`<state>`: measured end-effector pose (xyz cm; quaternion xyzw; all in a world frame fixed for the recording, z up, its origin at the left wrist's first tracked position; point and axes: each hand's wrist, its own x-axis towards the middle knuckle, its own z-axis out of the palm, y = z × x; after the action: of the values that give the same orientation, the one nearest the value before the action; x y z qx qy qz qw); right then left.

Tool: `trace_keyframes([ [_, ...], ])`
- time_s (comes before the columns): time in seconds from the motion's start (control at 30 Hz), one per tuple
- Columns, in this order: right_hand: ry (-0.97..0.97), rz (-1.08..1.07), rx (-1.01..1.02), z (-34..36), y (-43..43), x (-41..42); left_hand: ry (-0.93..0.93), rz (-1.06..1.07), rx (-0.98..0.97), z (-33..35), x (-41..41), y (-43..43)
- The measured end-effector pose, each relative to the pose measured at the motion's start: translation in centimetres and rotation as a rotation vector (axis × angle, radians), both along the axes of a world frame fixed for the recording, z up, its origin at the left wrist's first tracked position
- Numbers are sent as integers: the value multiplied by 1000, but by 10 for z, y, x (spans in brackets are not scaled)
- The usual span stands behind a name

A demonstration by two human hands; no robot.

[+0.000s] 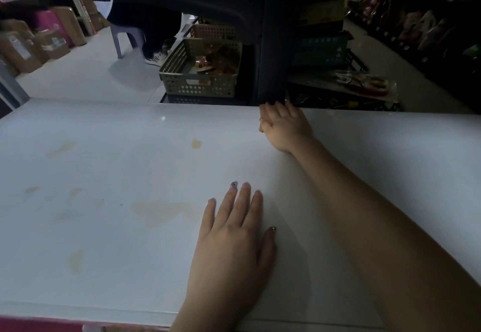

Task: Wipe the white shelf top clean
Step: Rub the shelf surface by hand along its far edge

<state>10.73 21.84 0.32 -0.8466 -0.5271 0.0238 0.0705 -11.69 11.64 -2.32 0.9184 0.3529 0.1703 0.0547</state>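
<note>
Head view, dim light. White shelf top (104, 170) fills the lower two thirds of the frame, running from the near edge at the bottom to a far edge across the middle. Surface soiled: small yellow-brown spot (197, 143) near the far middle; large pale brown stain (161, 212) at centre, just left of the left hand; faint streak (61, 148) at far left; further blotch (76, 260) at near left. Left hand (234, 240) lies palm down on the shelf top, near the front edge, fingers straight and slightly spread, thumb out to the right; painted nails visible; it holds nothing. Right hand (283, 126) is stretched forward on a long bare forearm from the lower right, palm down on the shelf top, fingers close together, tips at the far edge just beside a dark upright post (270, 45); nothing seen in it. The two hands are well apart, right beyond left. No cloth or wipe in view. Beyond the far edge, on the floor: an olive perforated basket (200, 71) with wrapped goods inside, a second, paler basket behind it. Further left, a pale purple stool (122, 37) and a person's sneakers (156, 58) beside it. Cardboard boxes (23, 48) stacked along the far left. Right of the post, a low dark rack carries packaged items (364, 84); contents too dark to identify. A pink strip (39, 326) shows below the shelf's near edge.
</note>
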Motion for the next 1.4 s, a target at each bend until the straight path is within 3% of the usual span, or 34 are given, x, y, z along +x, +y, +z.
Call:
trace_keyframes([
  [0.53, -18, 75, 66, -4, -33, -23, 53, 15, 42, -1, 0, 0],
  [1.17, -46, 93, 98, -8, -82, -59, -50, 40, -10, 1, 1, -2],
  [1.4, -51, 110, 139, -12, -100, -74, -67, 94, 67, 5, 1, -4],
])
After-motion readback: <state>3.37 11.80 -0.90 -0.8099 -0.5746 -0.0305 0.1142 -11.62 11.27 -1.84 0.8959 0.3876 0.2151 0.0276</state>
